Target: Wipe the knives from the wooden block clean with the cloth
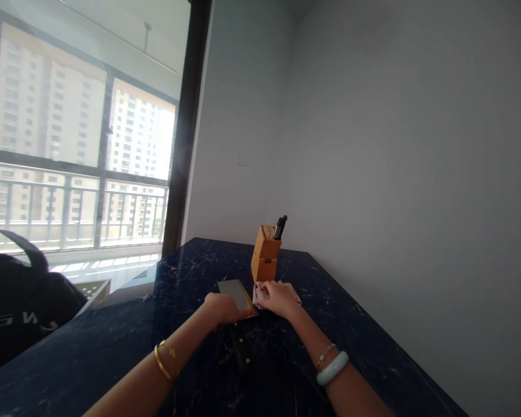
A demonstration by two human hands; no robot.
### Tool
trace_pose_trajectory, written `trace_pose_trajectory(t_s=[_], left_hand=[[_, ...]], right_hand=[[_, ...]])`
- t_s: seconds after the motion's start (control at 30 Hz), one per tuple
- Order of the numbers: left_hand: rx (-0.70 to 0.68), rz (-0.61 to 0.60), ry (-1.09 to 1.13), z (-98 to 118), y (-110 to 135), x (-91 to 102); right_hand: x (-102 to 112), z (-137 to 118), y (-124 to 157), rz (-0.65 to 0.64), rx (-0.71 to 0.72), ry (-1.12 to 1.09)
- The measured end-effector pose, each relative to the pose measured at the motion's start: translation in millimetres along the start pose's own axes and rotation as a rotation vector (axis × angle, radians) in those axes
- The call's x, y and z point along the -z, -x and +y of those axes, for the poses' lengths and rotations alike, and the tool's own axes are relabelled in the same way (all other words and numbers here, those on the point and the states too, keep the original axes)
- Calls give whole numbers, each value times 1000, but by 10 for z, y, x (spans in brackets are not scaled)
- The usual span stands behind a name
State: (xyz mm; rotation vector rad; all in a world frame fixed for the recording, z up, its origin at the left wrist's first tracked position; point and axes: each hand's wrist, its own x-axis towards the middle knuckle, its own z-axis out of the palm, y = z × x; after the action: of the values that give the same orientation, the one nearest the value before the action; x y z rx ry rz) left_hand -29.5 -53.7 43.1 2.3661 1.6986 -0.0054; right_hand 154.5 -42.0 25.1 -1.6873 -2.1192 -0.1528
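Observation:
A cleaver with a wide grey blade (234, 292) lies flat on the dark marbled countertop (125, 341), its dark handle (243, 350) pointing back toward me. My left hand (223, 308) rests closed against the near left part of the blade. My right hand (279, 298) presses a white and red cloth (260, 293) down beside the blade's right edge, fingers curled over it. Just behind both hands stands a wooden knife block (264, 253) with one black handle (280, 227) sticking out of its top.
A plain grey wall runs along the counter's right side and back corner. A large window with a balcony railing fills the left. A black bag (21, 307) sits at the counter's left edge. Bracelets circle both wrists.

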Motion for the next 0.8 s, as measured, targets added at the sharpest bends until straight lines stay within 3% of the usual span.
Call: trace_pose_trajectory(t_s=[0.17,0.33,0.47,0.67,0.8], left_hand=[[60,-272,-25,71,100,5],[9,-395,64,-104,108,89],[-4,-437,70,-272,83,115],[4,-414,148,-525,58,183],[30,-411,291,-748,98,254]], right_hand=[[163,98,50,-123,-47,163],[299,421,154,-138,-189,254],[356,702,212,-117,-273,235],[330,1024,191,-92,-297,20],[277,1145,200,26,-315,-136]])
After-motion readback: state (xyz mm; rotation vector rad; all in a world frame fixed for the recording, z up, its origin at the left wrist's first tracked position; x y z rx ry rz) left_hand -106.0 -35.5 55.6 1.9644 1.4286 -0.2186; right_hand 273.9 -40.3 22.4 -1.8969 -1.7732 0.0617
